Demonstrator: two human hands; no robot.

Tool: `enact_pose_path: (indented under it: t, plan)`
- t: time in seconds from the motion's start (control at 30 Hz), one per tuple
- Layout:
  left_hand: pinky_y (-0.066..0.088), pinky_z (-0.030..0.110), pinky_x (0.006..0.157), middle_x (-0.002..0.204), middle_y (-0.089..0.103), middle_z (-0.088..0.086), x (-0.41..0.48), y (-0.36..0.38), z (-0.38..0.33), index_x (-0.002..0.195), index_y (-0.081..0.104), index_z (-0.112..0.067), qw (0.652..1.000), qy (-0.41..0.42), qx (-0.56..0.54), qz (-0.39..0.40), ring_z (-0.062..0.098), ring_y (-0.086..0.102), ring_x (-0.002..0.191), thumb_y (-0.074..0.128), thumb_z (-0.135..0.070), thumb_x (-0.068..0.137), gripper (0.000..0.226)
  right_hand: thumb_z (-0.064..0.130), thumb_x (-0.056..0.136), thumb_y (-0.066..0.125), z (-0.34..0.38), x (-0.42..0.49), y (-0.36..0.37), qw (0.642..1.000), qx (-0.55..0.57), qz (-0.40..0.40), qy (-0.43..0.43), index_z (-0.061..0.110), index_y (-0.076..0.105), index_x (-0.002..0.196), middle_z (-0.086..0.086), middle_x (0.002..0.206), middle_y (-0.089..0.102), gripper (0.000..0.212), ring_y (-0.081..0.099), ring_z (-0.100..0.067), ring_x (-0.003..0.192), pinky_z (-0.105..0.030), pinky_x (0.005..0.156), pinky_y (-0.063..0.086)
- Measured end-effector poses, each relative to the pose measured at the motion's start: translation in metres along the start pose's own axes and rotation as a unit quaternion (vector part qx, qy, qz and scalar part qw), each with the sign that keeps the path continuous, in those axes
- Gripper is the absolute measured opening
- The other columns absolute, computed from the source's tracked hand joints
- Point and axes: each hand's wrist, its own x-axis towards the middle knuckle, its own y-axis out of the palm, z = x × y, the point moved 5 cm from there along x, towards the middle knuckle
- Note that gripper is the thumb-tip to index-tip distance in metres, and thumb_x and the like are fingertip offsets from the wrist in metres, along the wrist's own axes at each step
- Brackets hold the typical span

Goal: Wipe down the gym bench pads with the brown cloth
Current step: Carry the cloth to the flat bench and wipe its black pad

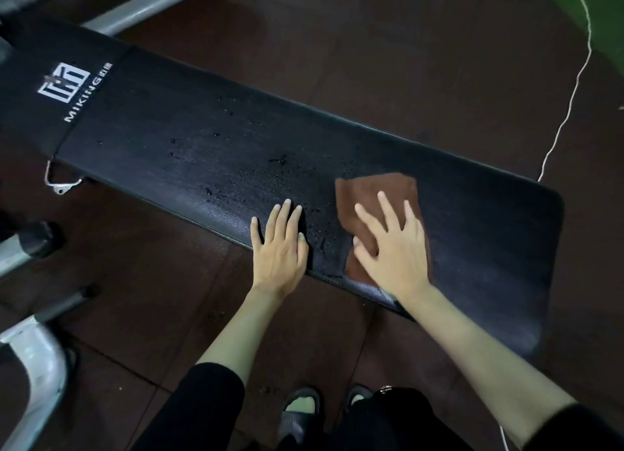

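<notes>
A brown cloth (374, 207) lies flat on the long black bench pad (189, 139), pinned under the right hand (393, 248), fingers spread. The left hand (280, 244) rests open and empty beside it. Droplets (256, 180) remain leftward; firm overlapping strokes should clear them.

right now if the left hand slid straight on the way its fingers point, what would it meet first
The left hand lies flat on the bench pad, fingers pointing across it. It would first meet the water droplets, then the pad's far edge; the brown cloth lies off to the side.
</notes>
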Motion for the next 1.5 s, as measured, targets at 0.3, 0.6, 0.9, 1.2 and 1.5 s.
enact_pose_path:
  t: [0.3, 0.6, 0.9, 1.2, 1.5]
  plan:
    - [0.018, 0.054, 0.111, 0.150, 0.035, 0.004, 0.000, 0.000, 0.000, 0.142, 0.040, -0.015, 1.000, 0.008, -0.003, 0.002, 0.021, 0.031, 0.139, 0.028, -0.030, 0.093, 0.052, 0.051, 0.085, 0.042, -0.042, -0.033, -0.009, 0.998, -0.007, 0.009, 0.058, 0.038, 0.047, 0.139, -0.001, 0.153, 0.035, 0.055, 0.031, -0.043, 0.136, -0.055, 0.103, 0.035]
    - [0.023, 0.054, 0.110, 0.149, 0.038, 0.004, 0.001, -0.007, 0.003, 0.142, 0.040, -0.015, 1.000, 0.025, -0.004, 0.015, 0.022, 0.036, 0.137, 0.028, -0.030, 0.094, 0.051, 0.055, 0.087, 0.036, 0.011, -0.043, 0.010, 0.966, 0.012, -0.004, 0.259, 0.034, 0.037, 0.145, -0.010, 0.157, 0.026, 0.062, 0.025, -0.049, 0.136, -0.060, 0.105, 0.027]
    - [0.023, 0.055, 0.111, 0.148, 0.039, 0.004, 0.020, -0.016, 0.041, 0.140, 0.041, -0.014, 0.999, 0.049, -0.003, 0.000, 0.021, 0.036, 0.136, 0.029, -0.028, 0.093, 0.051, 0.054, 0.089, 0.035, 0.092, 0.004, 0.033, 0.980, -0.014, -0.007, 0.198, 0.030, 0.043, 0.143, -0.013, 0.152, 0.036, 0.059, 0.036, -0.052, 0.129, -0.058, 0.100, 0.037]
    - [0.022, 0.055, 0.111, 0.150, 0.036, 0.005, 0.042, -0.018, 0.066, 0.142, 0.040, -0.014, 0.995, 0.096, 0.005, 0.020, 0.021, 0.033, 0.138, 0.029, -0.029, 0.094, 0.052, 0.054, 0.083, 0.044, 0.053, -0.019, 0.022, 0.989, -0.030, -0.005, 0.145, 0.038, 0.046, 0.139, -0.003, 0.154, 0.035, 0.058, 0.034, -0.044, 0.133, -0.055, 0.101, 0.036]
    - [0.025, 0.055, 0.110, 0.148, 0.040, 0.004, 0.051, -0.027, 0.075, 0.140, 0.044, -0.014, 0.992, 0.127, -0.002, 0.011, 0.022, 0.037, 0.136, 0.033, -0.029, 0.092, 0.051, 0.059, 0.086, 0.038, 0.104, -0.009, 0.031, 0.940, -0.001, -0.054, 0.336, 0.030, 0.043, 0.143, -0.013, 0.153, 0.033, 0.064, 0.035, -0.052, 0.129, -0.057, 0.100, 0.034]
